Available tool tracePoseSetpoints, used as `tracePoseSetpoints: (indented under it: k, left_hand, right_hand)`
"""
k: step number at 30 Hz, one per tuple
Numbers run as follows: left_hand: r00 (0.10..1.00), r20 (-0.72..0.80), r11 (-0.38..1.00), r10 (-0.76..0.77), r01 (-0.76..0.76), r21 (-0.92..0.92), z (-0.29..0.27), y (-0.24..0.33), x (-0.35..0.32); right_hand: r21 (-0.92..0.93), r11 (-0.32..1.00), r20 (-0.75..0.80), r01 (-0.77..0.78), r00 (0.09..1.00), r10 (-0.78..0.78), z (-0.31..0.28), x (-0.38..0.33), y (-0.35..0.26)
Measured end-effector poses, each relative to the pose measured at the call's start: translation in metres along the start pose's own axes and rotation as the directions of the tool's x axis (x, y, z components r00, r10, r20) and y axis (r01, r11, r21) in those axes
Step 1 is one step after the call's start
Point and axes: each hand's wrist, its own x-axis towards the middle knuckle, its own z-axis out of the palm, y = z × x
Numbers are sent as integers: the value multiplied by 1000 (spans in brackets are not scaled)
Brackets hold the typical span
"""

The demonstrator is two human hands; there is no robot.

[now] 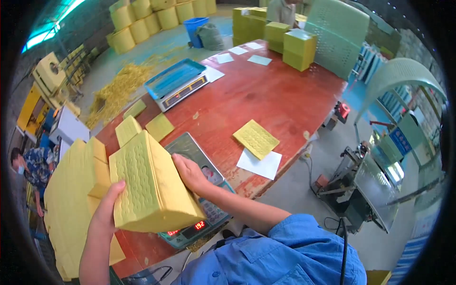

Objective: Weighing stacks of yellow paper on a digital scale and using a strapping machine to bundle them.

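Observation:
Between my two hands is a thick block of yellow paper (pixel 135 175), its top sheet stamped with rows of curved marks. It is tilted above the near part of a digital scale (pixel 223 194) with a lit red display. My left hand (pixel 110 204) grips the block's left side, the thumb lying on the stamped face. Against the block's right side my right hand (pixel 189 173) presses with its fingers; their tips are partly hidden. Left of the block stand large piles of the same yellow paper (pixel 71 190).
A stamped yellow pad (pixel 256 137) overlaps a white sheet (pixel 261 164) on the red table (pixel 223 114). Farther back sit a second scale (pixel 178 83) with a blue tray and wrapped yellow blocks (pixel 299 50). A green chair (pixel 403 90) and machine stand right. Other people are left and far back.

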Motion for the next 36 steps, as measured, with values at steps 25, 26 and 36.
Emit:
tracePoseSetpoints:
  k: [25, 26, 36]
  left_hand:
    - [994, 85, 982, 69, -53, -181, 68, -22, 17]
    - [995, 35, 966, 95, -84, -246, 102, -16, 23]
    - [936, 346, 967, 69, 23, -255, 330, -12, 248]
  right_hand:
    - [477, 709, 157, -520, 844, 513, -132, -99, -34]
    - [411, 795, 85, -447, 887, 454, -162, -86, -28]
    - [318, 837, -66, -445, 870, 488, -455, 47, -4]
